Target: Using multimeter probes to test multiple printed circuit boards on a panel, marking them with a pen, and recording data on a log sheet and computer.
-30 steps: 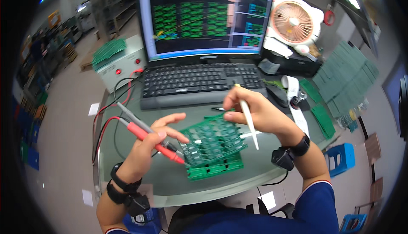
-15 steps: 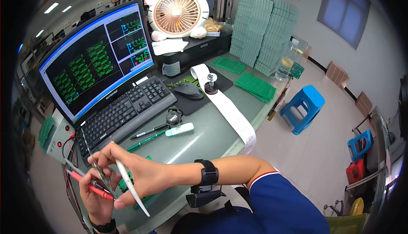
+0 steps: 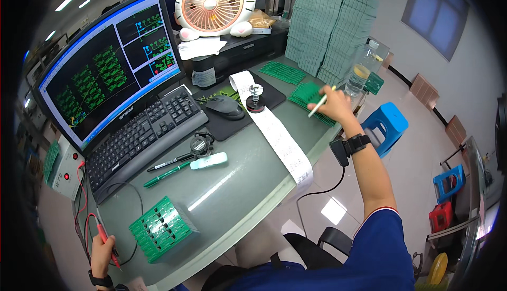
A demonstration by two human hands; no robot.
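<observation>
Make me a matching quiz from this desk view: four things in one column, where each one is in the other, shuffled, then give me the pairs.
Things:
1. Red test probe
2. Pale pen-shaped tool
3. Computer mouse
4. Animal-shaped desk fan

Places:
A. On the dark mouse pad
B. Held in the right hand
C. On top of the black printer
D. Held in the left hand

Pairs: 1-D, 2-B, 3-A, 4-C
</observation>
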